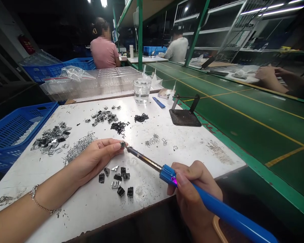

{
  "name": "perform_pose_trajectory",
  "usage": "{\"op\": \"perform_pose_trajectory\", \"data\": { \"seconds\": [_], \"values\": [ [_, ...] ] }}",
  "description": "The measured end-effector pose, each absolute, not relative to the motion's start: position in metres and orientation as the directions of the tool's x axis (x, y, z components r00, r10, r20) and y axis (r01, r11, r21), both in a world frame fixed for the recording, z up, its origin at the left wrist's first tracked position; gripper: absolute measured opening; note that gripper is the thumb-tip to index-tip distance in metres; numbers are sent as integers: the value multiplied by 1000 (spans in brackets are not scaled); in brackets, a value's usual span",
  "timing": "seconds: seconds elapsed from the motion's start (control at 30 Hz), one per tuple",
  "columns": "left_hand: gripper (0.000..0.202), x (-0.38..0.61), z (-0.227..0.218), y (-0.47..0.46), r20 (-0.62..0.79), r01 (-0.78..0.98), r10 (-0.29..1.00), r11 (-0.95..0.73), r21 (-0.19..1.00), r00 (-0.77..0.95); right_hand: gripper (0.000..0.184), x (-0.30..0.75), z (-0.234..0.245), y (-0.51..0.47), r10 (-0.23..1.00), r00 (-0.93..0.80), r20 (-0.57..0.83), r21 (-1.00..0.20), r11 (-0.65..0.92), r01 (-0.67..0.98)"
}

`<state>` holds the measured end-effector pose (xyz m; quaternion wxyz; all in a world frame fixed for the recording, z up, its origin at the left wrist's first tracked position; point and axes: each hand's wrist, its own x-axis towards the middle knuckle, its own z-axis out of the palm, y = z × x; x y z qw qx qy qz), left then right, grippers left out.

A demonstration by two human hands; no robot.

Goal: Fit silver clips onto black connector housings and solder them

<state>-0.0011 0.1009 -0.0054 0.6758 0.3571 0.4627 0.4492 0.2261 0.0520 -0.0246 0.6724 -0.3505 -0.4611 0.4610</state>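
Note:
My left hand (97, 158) pinches a small dark metal part (122, 144) between thumb and fingertips, just above the white table (192, 148). My right hand (192, 192) grips a blue-handled soldering iron (218, 207); its thin tip (128, 149) touches the pinched part. Below the left hand lie several small black and silver parts (118, 182). A bracelet (38, 202) circles my left wrist.
Piles of metal clips (52, 138), wire springs (78, 148) and black pieces (118, 126) cover the table. A glass of water (142, 90), an iron stand (184, 116), clear trays (111, 79) and blue crates (12, 131) surround it. A green conveyor (243, 111) runs right; other people work beyond.

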Motion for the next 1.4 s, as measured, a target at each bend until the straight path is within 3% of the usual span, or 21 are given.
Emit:
{"op": "perform_pose_trajectory", "data": {
  "seconds": [0.3, 0.47, 0.53, 0.6, 0.67, 0.7, 0.77, 0.87, 0.93, 1.13, 1.27, 1.4],
  "values": [
    [11, -1, -6, 100, -300, -257, 940, 334, 907, 164, 20, 225, -27, 53, 933, 150, 326, -900, 355, -252],
    [10, -1, -5, 102, -314, -271, 936, 347, 898, 160, 13, 224, -28, 41, 811, 343, 474, -811, 554, -188],
    [9, -1, -4, 102, -336, -266, 930, 366, 892, 152, 12, 233, -25, 44, 709, 472, 523, -772, 630, -91],
    [10, 0, -3, 101, -345, -256, 928, 371, 893, 140, 13, 249, -20, 57, 624, 523, 581, -787, 595, 164],
    [11, 0, -3, 101, -343, -249, 929, 368, 896, 141, 12, 271, -12, 79, 600, 426, 677, -724, 438, 533],
    [11, 0, -3, 101, -338, -248, 930, 364, 898, 143, 15, 283, -8, 92, 623, 319, 715, -626, 365, 689],
    [13, 1, -4, 100, -331, -244, 932, 359, 901, 148, 18, 305, 0, 119, 709, 76, 701, -444, 351, 824],
    [15, 1, -3, 100, -338, -243, 929, 367, 898, 152, 14, 329, 9, 147, 798, -176, 577, -335, 427, 840],
    [14, 1, -2, 99, -348, -252, 925, 376, 891, 150, 29, 337, 12, 155, 827, -287, 484, -284, 459, 842],
    [14, 2, -1, 98, -334, -238, 928, 365, 900, 163, 58, 345, 5, 163, 862, -407, 302, -208, 476, 854],
    [19, 2, -2, 97, -258, -124, 949, 283, 951, 180, 59, 351, 3, 164, 879, -372, 297, -203, 439, 875],
    [18, 7, 8, 91, -94, 207, 974, 50, 977, 208, 43, 331, 5, 144, 863, -248, 440, -235, 377, 896]
  ]
}}
